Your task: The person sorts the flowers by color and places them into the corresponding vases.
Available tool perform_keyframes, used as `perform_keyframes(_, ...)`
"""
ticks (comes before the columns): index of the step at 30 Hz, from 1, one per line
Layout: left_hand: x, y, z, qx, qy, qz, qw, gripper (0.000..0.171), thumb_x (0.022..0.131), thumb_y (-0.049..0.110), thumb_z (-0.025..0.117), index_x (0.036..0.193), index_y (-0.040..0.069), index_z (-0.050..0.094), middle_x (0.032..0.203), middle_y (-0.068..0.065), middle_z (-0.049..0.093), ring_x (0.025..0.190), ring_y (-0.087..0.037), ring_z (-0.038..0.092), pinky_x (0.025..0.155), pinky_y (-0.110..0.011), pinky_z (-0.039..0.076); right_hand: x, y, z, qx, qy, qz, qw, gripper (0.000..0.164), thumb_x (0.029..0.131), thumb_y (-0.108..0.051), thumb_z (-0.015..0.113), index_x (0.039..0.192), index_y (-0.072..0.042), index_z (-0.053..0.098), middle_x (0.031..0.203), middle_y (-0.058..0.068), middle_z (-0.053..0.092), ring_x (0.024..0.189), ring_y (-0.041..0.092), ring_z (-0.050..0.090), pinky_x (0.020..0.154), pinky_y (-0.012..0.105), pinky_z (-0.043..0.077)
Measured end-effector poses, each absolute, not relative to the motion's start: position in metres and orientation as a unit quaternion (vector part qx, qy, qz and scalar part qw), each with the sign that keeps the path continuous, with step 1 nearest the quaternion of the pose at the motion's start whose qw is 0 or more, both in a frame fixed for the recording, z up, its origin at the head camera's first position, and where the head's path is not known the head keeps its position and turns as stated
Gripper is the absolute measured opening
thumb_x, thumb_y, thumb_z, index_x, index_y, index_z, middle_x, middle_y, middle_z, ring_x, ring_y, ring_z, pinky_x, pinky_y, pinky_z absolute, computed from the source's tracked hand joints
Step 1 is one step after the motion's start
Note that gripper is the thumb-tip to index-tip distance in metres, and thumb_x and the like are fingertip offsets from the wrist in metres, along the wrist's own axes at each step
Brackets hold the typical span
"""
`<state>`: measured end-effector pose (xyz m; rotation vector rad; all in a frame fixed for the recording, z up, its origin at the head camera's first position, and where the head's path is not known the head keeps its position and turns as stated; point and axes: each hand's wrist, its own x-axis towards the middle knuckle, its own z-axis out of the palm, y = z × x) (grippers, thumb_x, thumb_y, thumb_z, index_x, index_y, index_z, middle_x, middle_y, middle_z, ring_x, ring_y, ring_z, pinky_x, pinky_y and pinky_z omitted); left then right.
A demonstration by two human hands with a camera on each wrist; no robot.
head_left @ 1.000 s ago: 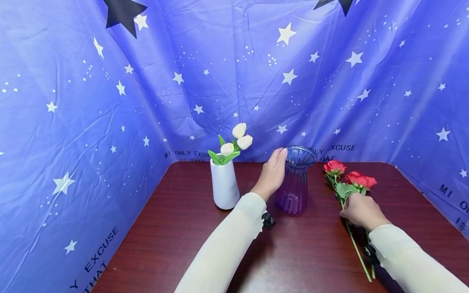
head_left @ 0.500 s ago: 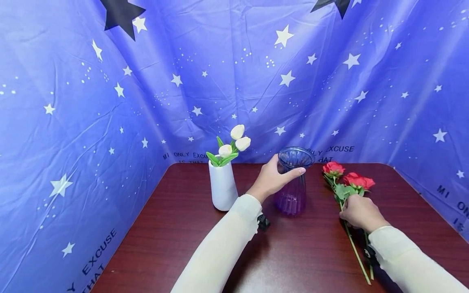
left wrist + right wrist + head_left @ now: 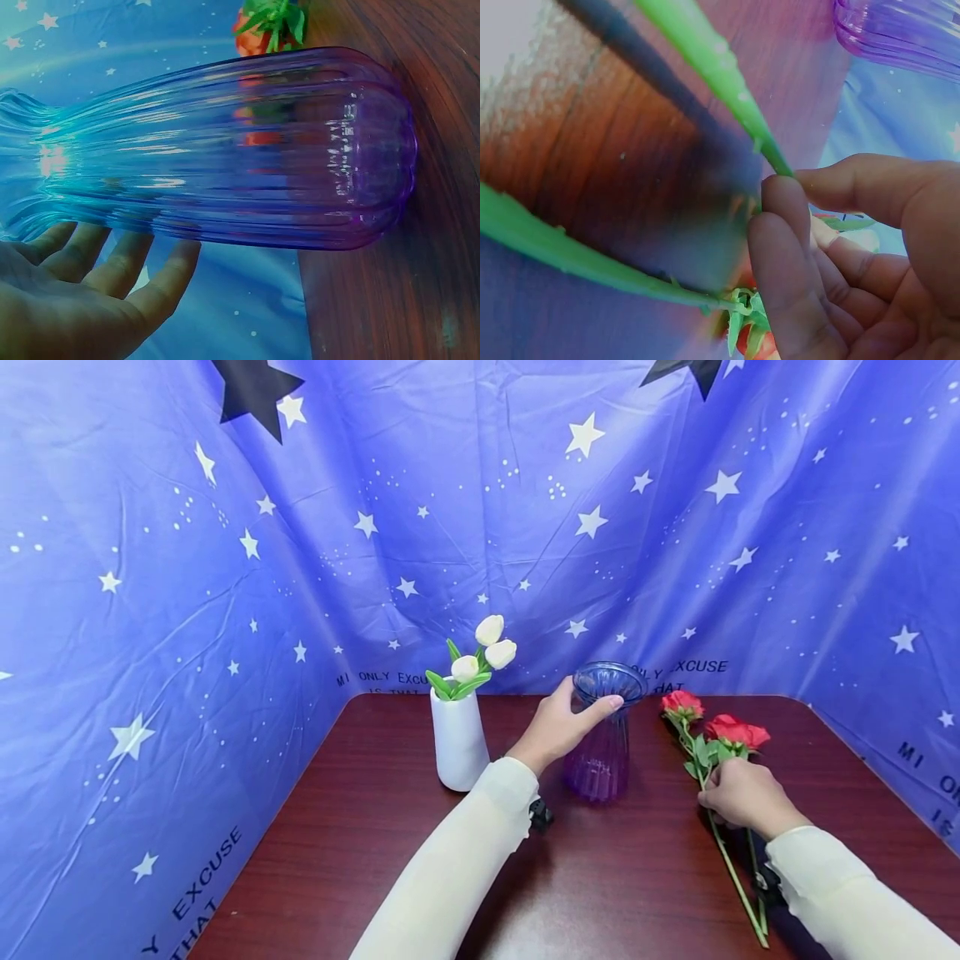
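Observation:
A ribbed glass vase (image 3: 600, 764), blue at the flared rim and purple at the base, stands upright on the table. My left hand (image 3: 555, 731) holds it just below the rim, thumb across the front; in the left wrist view the fingers (image 3: 124, 266) lie along its side. On the right, my right hand (image 3: 746, 797) pinches the green stem (image 3: 712, 64) of the left red rose (image 3: 682, 703) between thumb and fingertips. Another red rose (image 3: 738, 732) lies beside it, its stem (image 3: 577, 259) running past under the hand.
A white vase (image 3: 459, 739) with several white tulips (image 3: 500, 653) stands left of the glass vase, close to my left forearm. Blue star-printed cloth (image 3: 480, 485) hangs behind and at both sides of the dark red wooden table (image 3: 360, 852).
My left thumb has come down from the rim to lie across the front of the glass vase's neck. My right hand keeps hold of the rose stem, shifting very slightly.

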<state>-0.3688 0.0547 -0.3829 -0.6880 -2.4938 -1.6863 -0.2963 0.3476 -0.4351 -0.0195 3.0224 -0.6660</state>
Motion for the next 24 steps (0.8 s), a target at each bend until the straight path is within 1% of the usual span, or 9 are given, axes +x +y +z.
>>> perform_keyframes(3, -0.37, 0.055, -0.384, -0.225, -0.805, -0.548, 0.027, 0.076, 0.087, 0.074, 0.063, 0.145, 0.027, 0.05, 0.131, 0.007, 0.065, 0.12, -0.006, 0.06, 0.104, -0.035, 0.052, -0.296, 0.347, -0.432, -0.006, 0.976, -0.216, 0.023, 0.037, 0.09, -0.017, 0.07, 0.057, -0.019, 0.051, 0.054, -0.002, 0.063, 0.052, 0.015, 0.061, 0.055, 0.033, 0.043)
perform_keyframes(6, -0.369, 0.055, -0.384, -0.222, -0.804, -0.552, 0.021, 0.076, 0.087, 0.074, 0.064, 0.145, 0.027, 0.049, 0.132, 0.007, 0.065, 0.12, -0.006, 0.06, 0.104, -0.036, 0.052, -0.296, 0.348, -0.429, -0.006, 0.976, -0.217, 0.009, 0.029, 0.09, -0.019, 0.07, 0.063, -0.016, 0.059, 0.056, -0.003, 0.064, 0.053, 0.014, 0.062, 0.057, 0.033, 0.045)
perform_keyframes(10, -0.369, 0.056, -0.385, -0.219, -0.799, -0.559, 0.009, 0.077, 0.088, 0.072, 0.064, 0.147, 0.026, 0.047, 0.134, 0.005, 0.064, 0.122, -0.007, 0.059, 0.106, -0.038, 0.051, -0.296, 0.349, -0.424, -0.009, 0.973, -0.229, -0.009, 0.018, 0.089, -0.018, 0.071, 0.073, -0.012, 0.067, 0.057, -0.004, 0.066, 0.055, 0.013, 0.063, 0.056, 0.032, 0.05)
perform_keyframes(13, -0.368, 0.056, -0.384, -0.218, -0.794, -0.567, 0.001, 0.079, 0.089, 0.071, 0.064, 0.15, 0.025, 0.044, 0.136, 0.004, 0.063, 0.125, -0.008, 0.058, 0.109, -0.039, 0.049, -0.296, 0.349, -0.42, -0.015, 0.971, -0.238, -0.02, 0.014, 0.089, -0.017, 0.071, 0.077, -0.01, 0.07, 0.058, -0.004, 0.066, 0.054, 0.012, 0.065, 0.056, 0.032, 0.053)
perform_keyframes(17, -0.367, 0.057, -0.384, -0.216, -0.788, -0.577, -0.004, 0.078, 0.09, 0.069, 0.065, 0.15, 0.025, 0.044, 0.137, 0.004, 0.062, 0.125, -0.008, 0.057, 0.11, -0.039, 0.048, -0.297, 0.351, -0.413, -0.024, 0.973, -0.225, -0.047, 0.015, 0.089, -0.019, 0.071, 0.077, -0.011, 0.072, 0.058, -0.007, 0.067, 0.054, 0.011, 0.064, 0.058, 0.036, 0.051)
perform_keyframes(20, -0.366, 0.057, -0.383, -0.214, -0.788, -0.577, -0.004, 0.076, 0.09, 0.069, 0.065, 0.149, 0.026, 0.045, 0.136, 0.004, 0.063, 0.125, -0.008, 0.057, 0.109, -0.038, 0.048, -0.297, 0.354, -0.408, -0.024, 0.974, -0.217, -0.067, 0.015, 0.089, -0.022, 0.07, 0.078, -0.012, 0.074, 0.059, -0.009, 0.067, 0.055, 0.011, 0.062, 0.059, 0.035, 0.046)
perform_keyframes(24, -0.365, 0.056, -0.381, -0.214, -0.793, -0.57, -0.005, 0.077, 0.089, 0.07, 0.065, 0.149, 0.026, 0.045, 0.137, 0.004, 0.062, 0.126, -0.008, 0.056, 0.109, -0.038, 0.048, -0.297, 0.358, -0.4, -0.01, 0.969, -0.232, -0.082, 0.016, 0.089, -0.022, 0.07, 0.088, -0.008, 0.076, 0.061, -0.007, 0.069, 0.056, 0.011, 0.064, 0.057, 0.033, 0.044)
